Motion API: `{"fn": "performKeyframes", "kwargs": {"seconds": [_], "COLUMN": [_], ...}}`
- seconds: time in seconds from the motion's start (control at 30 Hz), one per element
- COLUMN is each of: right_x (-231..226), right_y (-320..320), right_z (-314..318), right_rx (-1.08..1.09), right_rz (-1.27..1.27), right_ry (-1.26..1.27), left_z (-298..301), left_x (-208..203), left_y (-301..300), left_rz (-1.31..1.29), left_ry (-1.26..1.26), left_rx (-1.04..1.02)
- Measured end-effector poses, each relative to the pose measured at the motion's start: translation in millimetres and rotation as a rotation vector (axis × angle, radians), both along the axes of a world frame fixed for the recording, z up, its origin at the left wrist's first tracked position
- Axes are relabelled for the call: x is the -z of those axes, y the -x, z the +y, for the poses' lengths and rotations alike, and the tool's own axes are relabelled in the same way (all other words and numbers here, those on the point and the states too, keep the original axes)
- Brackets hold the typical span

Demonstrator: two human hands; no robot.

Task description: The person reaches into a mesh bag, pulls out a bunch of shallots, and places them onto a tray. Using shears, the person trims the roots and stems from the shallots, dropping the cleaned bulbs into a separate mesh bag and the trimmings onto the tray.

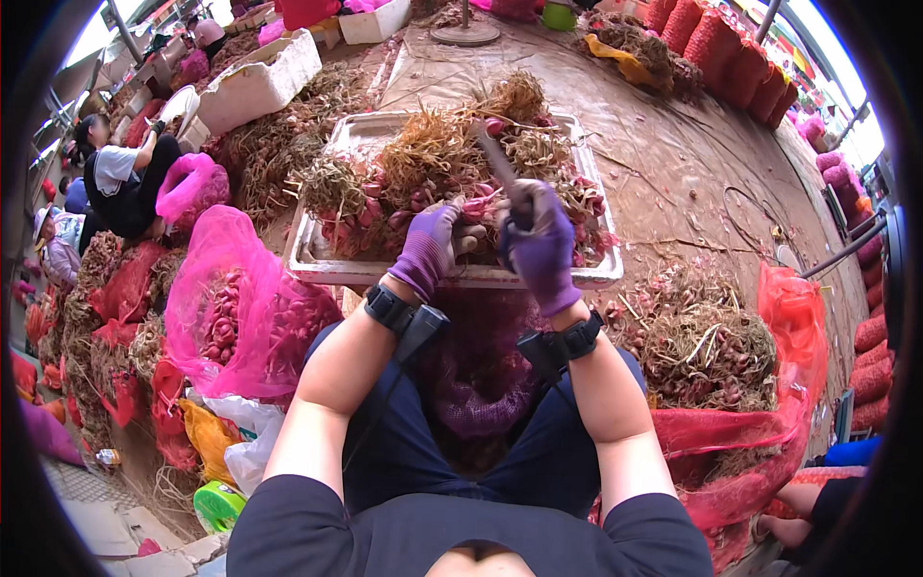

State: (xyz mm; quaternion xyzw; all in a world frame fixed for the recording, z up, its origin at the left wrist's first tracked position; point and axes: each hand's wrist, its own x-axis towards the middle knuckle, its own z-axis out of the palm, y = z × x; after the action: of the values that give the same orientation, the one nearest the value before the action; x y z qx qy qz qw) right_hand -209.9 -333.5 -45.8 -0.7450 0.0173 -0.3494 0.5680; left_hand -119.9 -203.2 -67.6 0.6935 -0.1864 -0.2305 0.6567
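Note:
In front of me a white tray (303,245) is heaped with shallots (385,207) that have dry stalks and roots. My left hand (435,240), in a purple and grey glove, is closed on a shallot (478,204) at the near side of the heap. My right hand (540,240), gloved alike, is wrapped round the handle of a knife. Its blade (497,159) points up and away over the heap, somewhat blurred. Below the tray, between my knees, an open purple mesh bag (486,409) hangs or stands; its contents are hard to see.
A pink mesh bag (226,298) of shallots stands at my left. At right lies a stalky shallot pile (707,337) beside red netting (793,327). Further off are a white foam box (260,85), full red sacks (716,48) and seated people (120,178). Someone's bare foot shows at lower right.

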Motion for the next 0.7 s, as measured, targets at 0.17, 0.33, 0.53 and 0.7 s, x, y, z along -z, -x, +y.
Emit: {"fn": "performKeyframes", "kwargs": {"seconds": [0.17, 0.33, 0.53, 0.7], "right_x": [9.5, 17.3, 10.8, 10.3], "right_y": [0.3, -4.1, 1.1, -0.2], "right_z": [0.2, 11.8, 11.7, 3.8], "right_rx": [0.164, 0.269, 0.245, 0.403], "right_rz": [0.068, 0.022, 0.094, -0.124], "right_ry": [0.016, 0.284, 0.023, 0.475], "left_z": [-6.5, -17.9, -15.0, -19.7], "left_x": [5.3, 9.1, -1.3, 11.1], "left_y": [-0.3, 16.1, 19.7, 14.5], "left_rz": [0.541, 0.447, 0.192, 0.006], "left_ry": [0.346, 0.522, 0.324, 0.254], "left_rx": [-0.207, -0.048, -0.054, -0.106]}}
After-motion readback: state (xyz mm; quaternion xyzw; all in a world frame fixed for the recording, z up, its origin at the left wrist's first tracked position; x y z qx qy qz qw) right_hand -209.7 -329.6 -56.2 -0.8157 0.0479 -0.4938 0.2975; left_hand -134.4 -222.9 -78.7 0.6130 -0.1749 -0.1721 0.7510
